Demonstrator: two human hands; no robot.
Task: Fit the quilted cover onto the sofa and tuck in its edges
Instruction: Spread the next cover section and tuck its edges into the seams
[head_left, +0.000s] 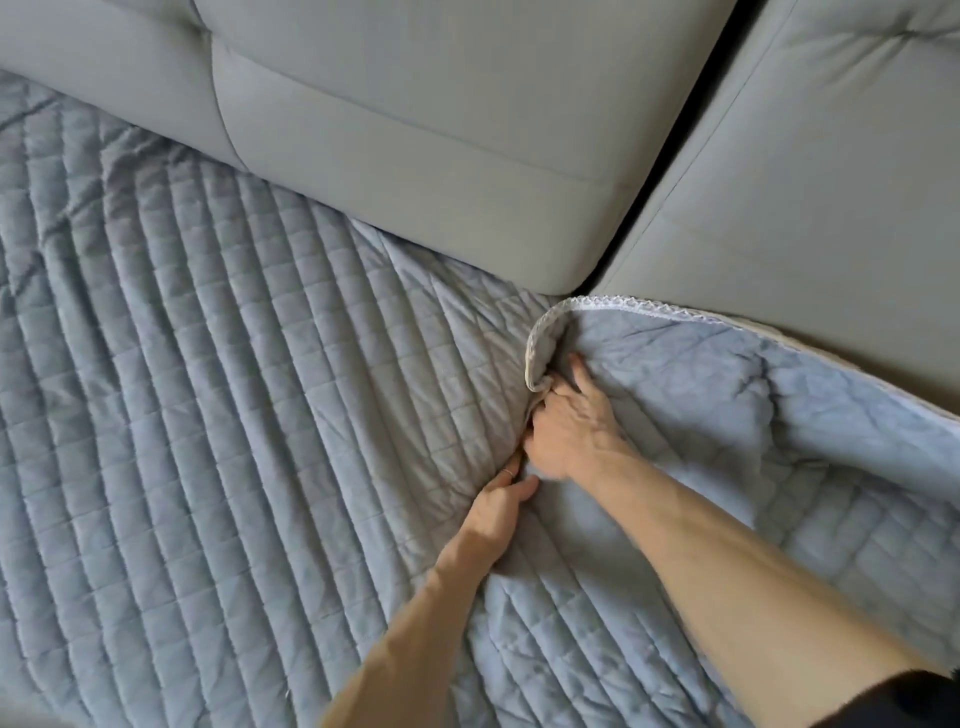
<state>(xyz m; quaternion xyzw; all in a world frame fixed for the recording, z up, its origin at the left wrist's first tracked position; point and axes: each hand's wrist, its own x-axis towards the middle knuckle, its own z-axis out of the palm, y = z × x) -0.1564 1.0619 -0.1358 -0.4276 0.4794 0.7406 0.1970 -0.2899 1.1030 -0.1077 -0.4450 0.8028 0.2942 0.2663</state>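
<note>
Both hands, left hand (498, 512) and right hand (569, 421), pinch the quilted cover (208, 415) (lace-edged) beside the sofa (415, 130).

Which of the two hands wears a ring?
The left hand, lower in view, wears a thin ring; the right hand, higher and near the lace trim, shows none.

Two bare forearms, left hand (500, 506) wearing a thin ring (on one finger), black sleeve (893, 699) edge at five o'clock, right hand (569, 423) unadorned
</note>
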